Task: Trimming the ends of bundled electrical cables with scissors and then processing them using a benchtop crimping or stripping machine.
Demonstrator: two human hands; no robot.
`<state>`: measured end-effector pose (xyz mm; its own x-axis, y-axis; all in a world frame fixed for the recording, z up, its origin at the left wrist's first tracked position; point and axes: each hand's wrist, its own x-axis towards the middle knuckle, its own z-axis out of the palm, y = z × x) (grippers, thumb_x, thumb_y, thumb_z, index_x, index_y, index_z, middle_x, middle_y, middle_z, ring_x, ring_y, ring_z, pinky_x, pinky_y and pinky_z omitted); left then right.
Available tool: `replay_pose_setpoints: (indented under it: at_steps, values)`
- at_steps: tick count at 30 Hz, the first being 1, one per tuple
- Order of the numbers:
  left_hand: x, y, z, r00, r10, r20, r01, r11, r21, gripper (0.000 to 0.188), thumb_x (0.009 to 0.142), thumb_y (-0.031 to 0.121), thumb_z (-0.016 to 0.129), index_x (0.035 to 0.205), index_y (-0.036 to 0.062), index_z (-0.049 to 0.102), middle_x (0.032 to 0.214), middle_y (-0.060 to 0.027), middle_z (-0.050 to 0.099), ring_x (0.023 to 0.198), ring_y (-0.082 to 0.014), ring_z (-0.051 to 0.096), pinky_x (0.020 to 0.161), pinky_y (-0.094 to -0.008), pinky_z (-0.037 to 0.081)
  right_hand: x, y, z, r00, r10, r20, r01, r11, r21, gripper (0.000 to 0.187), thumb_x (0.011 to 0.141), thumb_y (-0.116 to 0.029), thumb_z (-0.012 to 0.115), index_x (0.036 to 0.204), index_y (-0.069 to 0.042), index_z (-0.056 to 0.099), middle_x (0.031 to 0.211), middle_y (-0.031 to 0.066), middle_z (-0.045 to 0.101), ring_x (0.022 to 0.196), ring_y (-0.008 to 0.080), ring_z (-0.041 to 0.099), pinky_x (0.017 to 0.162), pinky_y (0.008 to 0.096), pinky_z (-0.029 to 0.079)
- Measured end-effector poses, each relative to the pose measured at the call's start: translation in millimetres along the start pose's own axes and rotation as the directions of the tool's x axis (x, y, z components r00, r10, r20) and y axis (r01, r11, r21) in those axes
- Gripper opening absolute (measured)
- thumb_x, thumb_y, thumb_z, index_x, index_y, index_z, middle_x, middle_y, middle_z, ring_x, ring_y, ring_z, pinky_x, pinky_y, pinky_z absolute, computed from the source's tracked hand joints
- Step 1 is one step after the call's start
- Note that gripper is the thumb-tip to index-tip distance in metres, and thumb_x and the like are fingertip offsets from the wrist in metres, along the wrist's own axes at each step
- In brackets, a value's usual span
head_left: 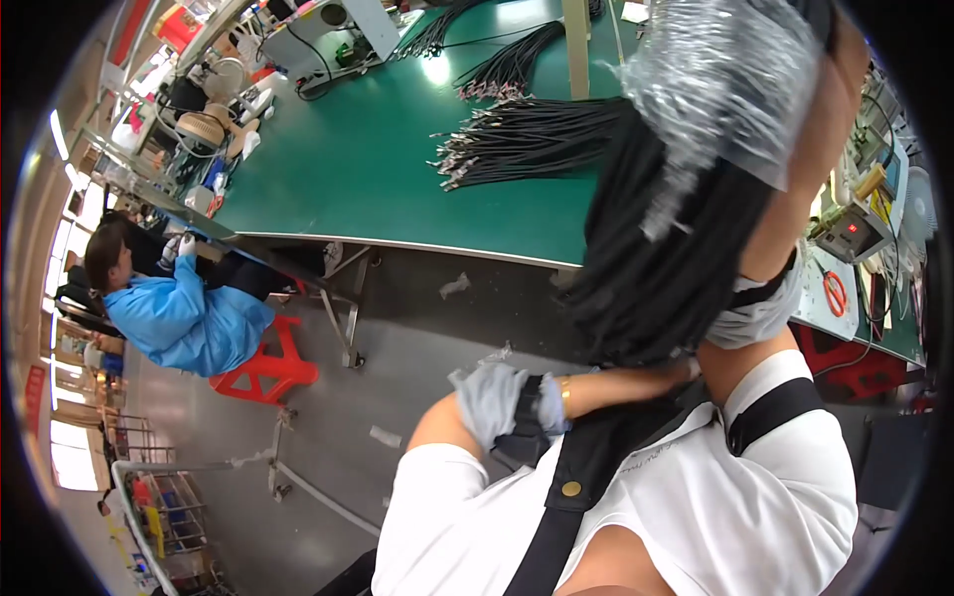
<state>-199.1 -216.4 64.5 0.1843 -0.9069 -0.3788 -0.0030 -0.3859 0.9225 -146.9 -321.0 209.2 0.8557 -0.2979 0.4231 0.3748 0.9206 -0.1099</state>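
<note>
A thick bundle of black cables [661,258], its upper part wrapped in clear plastic film [730,74], is held up before my body on the right. My right forearm [805,189] reaches up along the bundle's right side; the hand itself is out of sight behind the film or past the top edge. From the left, my left forearm [621,390] crosses below the bundle. My left hand [684,372] is at the bundle's lower end, blurred and mostly hidden, so its fingers do not show. More black cables with metal ends [527,139] lie on the green table [368,169].
Farther cable bundles [512,65] lie beyond a table post [576,50]. At left, a person in a blue jacket [194,323] sits on a red stool [268,372]. Orange-handled scissors [835,294] lie at right. A metal rail [328,507] stands at lower left; plastic scraps [455,286] litter the floor.
</note>
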Motion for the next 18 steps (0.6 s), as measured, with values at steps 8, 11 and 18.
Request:
replay_pose_setpoints:
  at_steps: [8, 11, 18]
  values:
    - [-29, -22, -28, 0.911, 0.069, -0.405, -0.144, 0.977, -0.156, 0.021, 0.085, 0.019, 0.039, 0.098, 0.0046, 0.032, 0.096, -0.0164, 0.034, 0.088, -0.027, 0.037, 0.078, -0.0357, 0.029, 8, -24, 9, 0.901, -0.38, 0.21, 0.4, 0.914, -0.062, 0.053, 0.078, -0.033, 0.055, 0.109, 0.008, 0.043, 0.106, 0.0186, 0.05, 0.099, 0.027, 0.051, 0.082, 0.0387, 0.046]
    - [-44, -26, -46, 0.83, 0.025, -0.558, -0.176, 0.96, -0.218, 0.016, 0.085, 0.019, 0.038, 0.09, 0.0061, 0.032, 0.089, -0.0147, 0.032, 0.082, -0.026, 0.035, 0.074, -0.0361, 0.029, 9, -26, 7, 0.855, -0.465, 0.229, 0.485, 0.874, -0.036, 0.053, 0.078, -0.033, 0.055, 0.11, 0.008, 0.042, 0.107, 0.0186, 0.05, 0.1, 0.0271, 0.051, 0.082, 0.039, 0.046]
    - [-120, -46, -120, 0.564, -0.147, -0.812, -0.272, 0.896, -0.351, 0.018, 0.085, 0.02, 0.036, 0.072, 0.0095, 0.03, 0.071, -0.0107, 0.027, 0.065, -0.0239, 0.031, 0.062, -0.0369, 0.027, 8, 21, -11, 0.795, -0.478, 0.374, 0.454, 0.877, 0.157, 0.063, 0.079, -0.037, 0.054, 0.122, 0.004, 0.033, 0.116, 0.0189, 0.045, 0.112, 0.0299, 0.043, 0.091, 0.0445, 0.041]
